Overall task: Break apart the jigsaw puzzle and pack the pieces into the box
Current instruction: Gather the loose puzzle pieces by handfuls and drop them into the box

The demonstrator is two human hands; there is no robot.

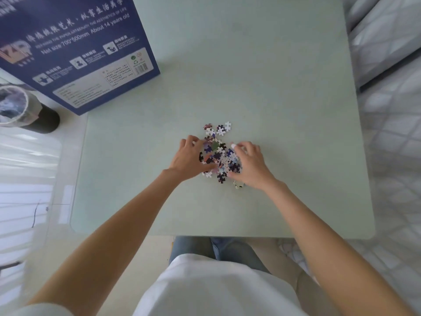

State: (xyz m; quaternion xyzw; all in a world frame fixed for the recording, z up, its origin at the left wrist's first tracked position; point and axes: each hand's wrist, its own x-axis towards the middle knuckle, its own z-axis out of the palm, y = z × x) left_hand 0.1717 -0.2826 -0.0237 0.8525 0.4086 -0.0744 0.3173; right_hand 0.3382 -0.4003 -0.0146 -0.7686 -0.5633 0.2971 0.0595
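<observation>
Your pieces (218,153) sit heaped mid-bench (273,87), your left hand (190,157) and right hand (249,165) cupping them with curled fingers (actual grip unclear). The box (75,49) stands well apart; a loose scoop could drop pieces on the way.

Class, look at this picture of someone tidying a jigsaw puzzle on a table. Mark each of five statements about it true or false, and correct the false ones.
1. Both hands rest at a heap of loose multicoloured jigsaw pieces. True.
2. The large dark blue cardboard box sits at the table's near right corner. False: it is at the far left.
3. The left hand and right hand flank the heap on opposite sides. True.
4. The pale green table is covered with pieces from edge to edge. False: they are clustered near its middle.
5. A few pieces lie just beyond the hands. True.
</observation>
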